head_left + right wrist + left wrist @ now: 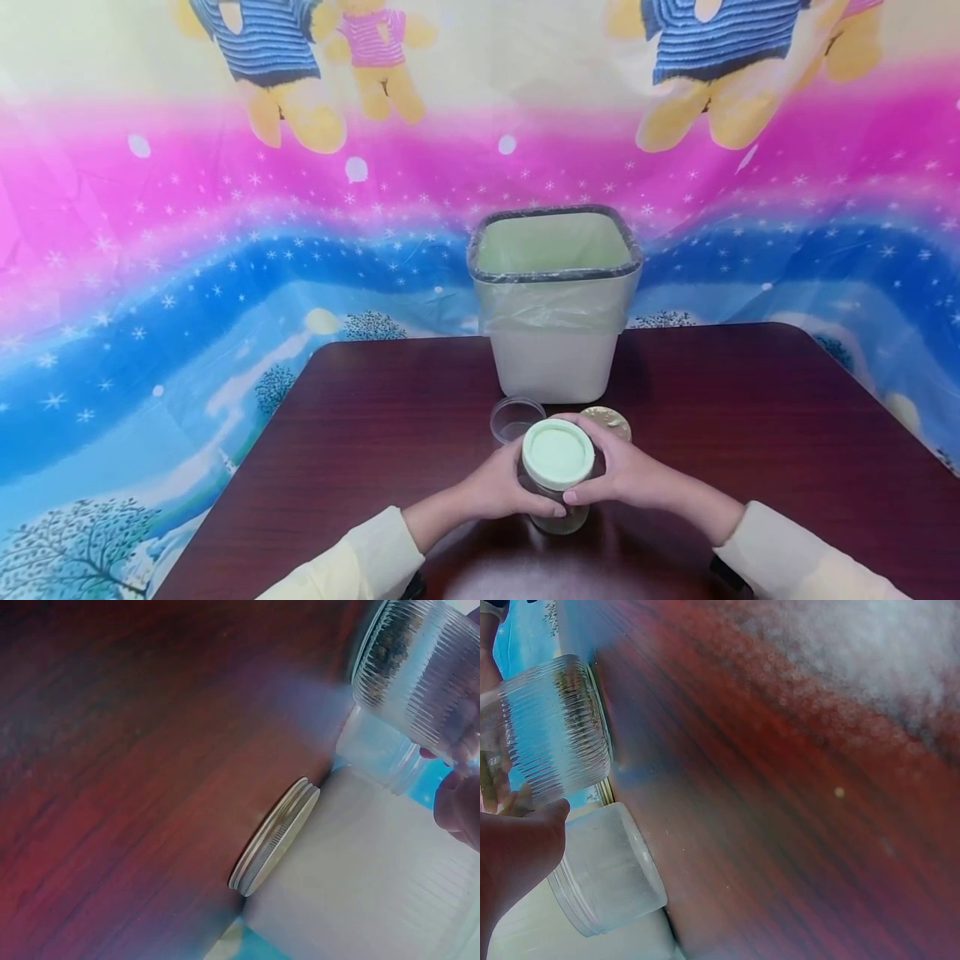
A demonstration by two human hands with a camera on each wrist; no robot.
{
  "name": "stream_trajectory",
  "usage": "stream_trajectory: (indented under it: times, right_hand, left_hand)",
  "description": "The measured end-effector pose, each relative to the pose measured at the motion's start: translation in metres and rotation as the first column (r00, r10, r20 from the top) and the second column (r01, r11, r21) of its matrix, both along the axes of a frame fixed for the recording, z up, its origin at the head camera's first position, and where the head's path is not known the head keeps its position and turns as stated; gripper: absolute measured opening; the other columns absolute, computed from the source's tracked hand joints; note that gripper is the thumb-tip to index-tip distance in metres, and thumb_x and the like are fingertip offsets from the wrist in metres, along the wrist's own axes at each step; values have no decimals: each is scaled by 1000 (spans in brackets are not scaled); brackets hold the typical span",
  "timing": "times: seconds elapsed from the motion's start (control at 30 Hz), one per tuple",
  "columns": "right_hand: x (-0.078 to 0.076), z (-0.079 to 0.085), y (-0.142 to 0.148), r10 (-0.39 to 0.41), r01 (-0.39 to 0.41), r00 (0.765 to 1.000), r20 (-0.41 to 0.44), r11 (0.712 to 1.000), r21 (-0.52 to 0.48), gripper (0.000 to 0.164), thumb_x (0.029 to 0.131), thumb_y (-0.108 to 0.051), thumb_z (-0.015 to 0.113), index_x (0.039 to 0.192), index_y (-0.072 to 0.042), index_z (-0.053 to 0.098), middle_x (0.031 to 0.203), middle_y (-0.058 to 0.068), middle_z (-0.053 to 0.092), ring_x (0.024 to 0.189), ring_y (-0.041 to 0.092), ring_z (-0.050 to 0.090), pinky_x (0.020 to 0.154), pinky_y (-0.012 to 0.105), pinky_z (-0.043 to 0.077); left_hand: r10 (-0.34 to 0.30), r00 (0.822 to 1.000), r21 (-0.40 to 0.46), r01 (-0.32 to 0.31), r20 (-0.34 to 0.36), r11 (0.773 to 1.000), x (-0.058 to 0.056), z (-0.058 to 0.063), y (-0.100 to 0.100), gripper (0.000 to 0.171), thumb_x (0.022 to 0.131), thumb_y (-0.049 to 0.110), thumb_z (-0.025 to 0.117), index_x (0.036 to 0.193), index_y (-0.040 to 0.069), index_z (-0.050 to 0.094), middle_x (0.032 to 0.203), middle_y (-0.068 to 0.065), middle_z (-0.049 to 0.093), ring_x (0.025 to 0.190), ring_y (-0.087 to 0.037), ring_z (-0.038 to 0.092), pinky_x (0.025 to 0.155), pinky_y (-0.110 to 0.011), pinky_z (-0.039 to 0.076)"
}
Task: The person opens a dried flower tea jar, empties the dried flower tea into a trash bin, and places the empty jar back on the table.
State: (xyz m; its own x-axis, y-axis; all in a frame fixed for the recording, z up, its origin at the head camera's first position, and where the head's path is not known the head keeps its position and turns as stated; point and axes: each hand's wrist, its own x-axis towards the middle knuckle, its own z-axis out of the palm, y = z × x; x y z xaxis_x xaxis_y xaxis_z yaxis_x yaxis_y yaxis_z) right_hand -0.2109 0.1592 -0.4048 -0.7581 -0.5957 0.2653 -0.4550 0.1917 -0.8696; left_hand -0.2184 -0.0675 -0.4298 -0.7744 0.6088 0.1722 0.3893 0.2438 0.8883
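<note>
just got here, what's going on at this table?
A person's left hand and right hand hold a ribbed clear jar from both sides. A pale green lid sits on top of it, and dark bits show near its bottom. Just beyond the hands, a clear tub and a gold-coloured lid are on the table, in front of a bin with a clear liner.
</note>
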Motion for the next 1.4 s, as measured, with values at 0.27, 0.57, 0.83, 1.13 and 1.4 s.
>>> stream_trajectory:
  times: [0.27, 0.57, 0.83, 1.13, 1.4]
  right_hand:
    - [9, 0, -3, -55, 55, 998, -6, 998, -28, 87, 72, -15, 85, 144, -7, 36, 133, 11, 49, 119, 16, 46, 98, 24, 38]
    - [35, 4, -26, -331, 337, 941, 75, 938, -83, 91, 68, -16, 88, 142, -5, 35, 127, 16, 51, 113, 28, 51, 93, 27, 43]
    - [49, 5, -46, -519, 532, 845, 132, 841, -95, 92, 65, -18, 91, 137, -1, 36, 128, 15, 52, 112, 25, 51, 93, 31, 42]
    - [49, 5, -53, -576, 585, 810, 114, 809, -67, 91, 64, -22, 91, 135, -1, 37, 123, 12, 56, 111, 22, 53, 95, 37, 41]
    - [48, 6, -52, -565, 572, 817, 118, 819, -42, 92, 64, -22, 91, 136, -1, 38, 126, 13, 55, 112, 25, 53, 96, 44, 40]
  left_hand:
    - [-31, 999, 30, 31, -8, 999, 0, 0, 0, 80, 69, 16, 88, 138, 19, 46, 118, 9, 61, 111, -8, 56, 102, -30, 39]
    - [-45, 999, 41, 46, -30, 998, -1, 0, 0, 80, 71, 16, 87, 138, 19, 45, 119, 8, 60, 111, -8, 56, 101, -30, 41]
    - [-30, 999, 29, 31, -28, 999, -1, -1, 0, 81, 70, 18, 88, 139, 22, 45, 121, 8, 60, 112, -8, 55, 100, -30, 41]
    - [-34, 999, 28, 34, -25, 999, -2, -2, 1, 80, 71, 18, 86, 138, 23, 45, 119, 8, 60, 110, -8, 56, 98, -29, 42]
    - [-25, 999, 15, 26, -20, 1000, -1, -1, 0, 81, 70, 18, 87, 138, 22, 45, 119, 9, 59, 110, -8, 55, 99, -29, 42]
